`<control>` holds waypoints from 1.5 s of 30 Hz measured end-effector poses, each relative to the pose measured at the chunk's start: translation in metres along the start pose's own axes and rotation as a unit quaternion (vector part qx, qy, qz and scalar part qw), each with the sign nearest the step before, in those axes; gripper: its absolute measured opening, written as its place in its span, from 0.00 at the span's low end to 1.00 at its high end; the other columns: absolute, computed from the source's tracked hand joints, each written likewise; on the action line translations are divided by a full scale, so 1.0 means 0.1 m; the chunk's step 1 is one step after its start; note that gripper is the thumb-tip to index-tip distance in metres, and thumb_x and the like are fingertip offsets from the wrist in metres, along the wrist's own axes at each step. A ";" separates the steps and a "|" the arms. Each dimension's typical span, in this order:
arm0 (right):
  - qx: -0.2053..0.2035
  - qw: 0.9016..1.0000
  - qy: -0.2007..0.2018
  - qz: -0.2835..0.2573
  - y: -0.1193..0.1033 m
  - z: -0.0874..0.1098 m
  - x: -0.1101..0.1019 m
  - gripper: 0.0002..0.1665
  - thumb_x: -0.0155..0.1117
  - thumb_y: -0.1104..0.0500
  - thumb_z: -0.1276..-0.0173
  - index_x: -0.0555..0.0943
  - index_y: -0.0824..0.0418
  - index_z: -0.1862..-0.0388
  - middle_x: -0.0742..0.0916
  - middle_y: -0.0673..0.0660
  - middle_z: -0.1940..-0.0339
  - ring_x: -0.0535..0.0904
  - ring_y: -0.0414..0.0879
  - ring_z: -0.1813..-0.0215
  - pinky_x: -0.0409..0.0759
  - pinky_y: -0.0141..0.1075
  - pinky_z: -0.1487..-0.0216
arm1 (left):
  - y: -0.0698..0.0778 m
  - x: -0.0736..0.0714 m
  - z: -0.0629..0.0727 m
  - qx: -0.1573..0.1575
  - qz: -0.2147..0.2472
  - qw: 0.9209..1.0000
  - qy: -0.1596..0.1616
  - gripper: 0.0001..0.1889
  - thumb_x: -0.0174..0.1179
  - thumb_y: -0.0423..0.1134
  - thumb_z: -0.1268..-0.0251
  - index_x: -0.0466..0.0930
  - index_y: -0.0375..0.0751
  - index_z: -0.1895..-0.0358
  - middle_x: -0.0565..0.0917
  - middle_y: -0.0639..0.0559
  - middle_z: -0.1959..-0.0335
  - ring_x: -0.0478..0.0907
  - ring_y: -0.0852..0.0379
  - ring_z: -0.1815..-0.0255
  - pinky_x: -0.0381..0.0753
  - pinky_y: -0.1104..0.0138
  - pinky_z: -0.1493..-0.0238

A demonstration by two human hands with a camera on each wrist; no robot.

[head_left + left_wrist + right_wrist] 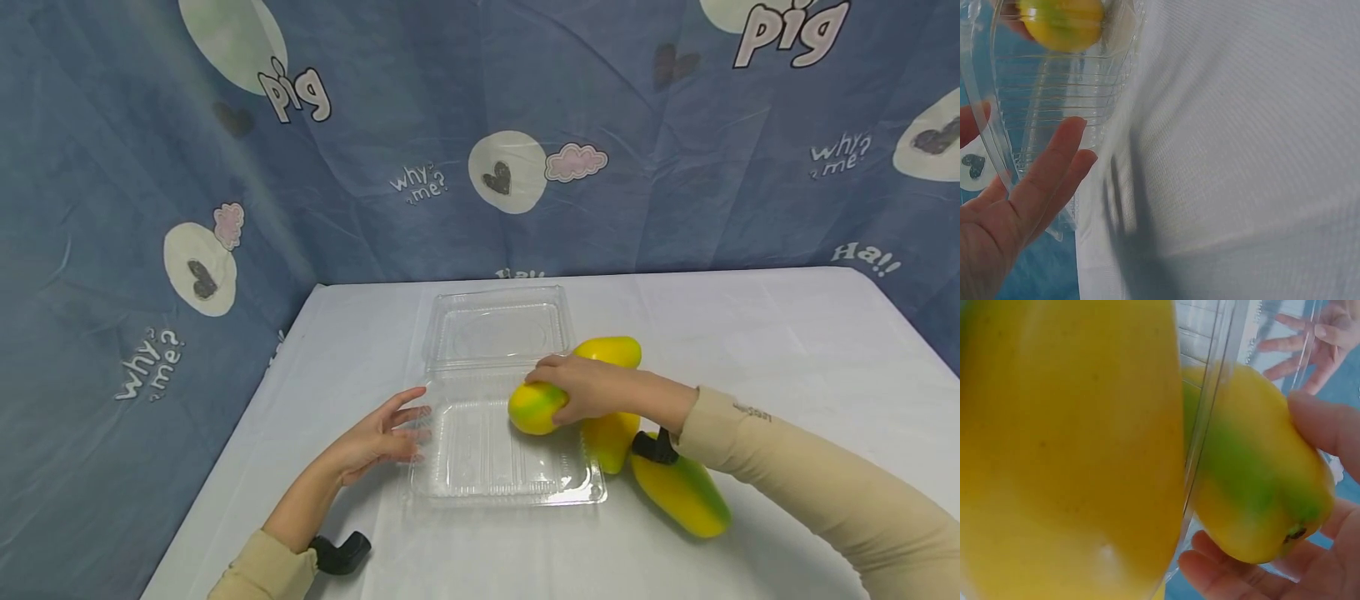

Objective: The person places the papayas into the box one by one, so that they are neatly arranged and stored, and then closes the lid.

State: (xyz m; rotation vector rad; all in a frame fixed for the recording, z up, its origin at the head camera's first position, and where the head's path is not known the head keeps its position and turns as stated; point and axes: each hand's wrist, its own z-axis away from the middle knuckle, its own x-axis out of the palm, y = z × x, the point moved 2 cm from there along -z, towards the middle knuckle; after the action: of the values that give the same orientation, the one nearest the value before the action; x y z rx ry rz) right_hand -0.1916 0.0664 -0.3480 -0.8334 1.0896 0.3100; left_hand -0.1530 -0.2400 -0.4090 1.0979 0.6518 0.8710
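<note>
Fingers (1049, 167) splayed and gripping nothing, your left hand (373, 440) stands at the left edge of the clear plastic clamshell (480, 457), perhaps to steady it. Over the base's right part, your right hand (588, 386) grasps a mango (532, 410) from above, likely leaving its underside free; its long axis seems to run left-right, stem end toward your palm. Three more mangoes (686, 493) lie along the clamshell's right side.
</note>
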 end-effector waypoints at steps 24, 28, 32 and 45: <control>0.079 0.997 0.022 -0.013 0.10 -0.10 -0.02 0.32 0.63 0.50 0.40 0.72 0.66 0.41 0.78 0.63 0.44 0.72 0.55 0.42 0.67 0.47 0.40 | 0.01 -0.01 0.00 -0.004 0.001 1.000 0.000 0.44 0.54 0.26 0.47 0.39 0.42 0.28 0.46 0.31 0.29 0.56 0.32 0.34 0.76 0.57 0.50; 0.082 0.996 0.014 -0.009 0.09 -0.09 -0.02 0.33 0.62 0.50 0.40 0.70 0.66 0.40 0.76 0.64 0.41 0.69 0.57 0.39 0.66 0.48 0.38 | 0.01 -0.01 -0.01 -0.004 0.000 1.000 -0.001 0.44 0.54 0.25 0.47 0.39 0.41 0.28 0.45 0.32 0.29 0.56 0.32 0.34 0.76 0.57 0.50; 0.082 0.997 0.007 -0.015 0.09 -0.09 -0.03 0.33 0.62 0.51 0.39 0.69 0.66 0.39 0.76 0.64 0.41 0.69 0.57 0.39 0.67 0.48 0.39 | 0.01 0.00 -0.01 -0.008 -0.001 1.000 0.002 0.44 0.54 0.26 0.47 0.39 0.42 0.28 0.46 0.32 0.29 0.57 0.33 0.34 0.76 0.57 0.50; 0.045 0.995 0.064 -0.055 0.16 0.29 -0.29 0.28 0.59 0.54 0.37 0.72 0.67 0.41 0.79 0.64 0.47 0.76 0.58 0.48 0.75 0.47 0.49 | 0.00 0.00 -0.01 -0.012 -0.001 1.000 0.006 0.45 0.54 0.26 0.48 0.39 0.41 0.28 0.46 0.32 0.29 0.58 0.33 0.35 0.76 0.56 0.50</control>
State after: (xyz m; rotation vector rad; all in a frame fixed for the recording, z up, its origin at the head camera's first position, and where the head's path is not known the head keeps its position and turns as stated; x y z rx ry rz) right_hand -0.1955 0.1026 -0.3242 -0.8379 1.1623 0.1149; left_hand -0.1538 -0.2400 -0.4096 1.0710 0.6519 0.8817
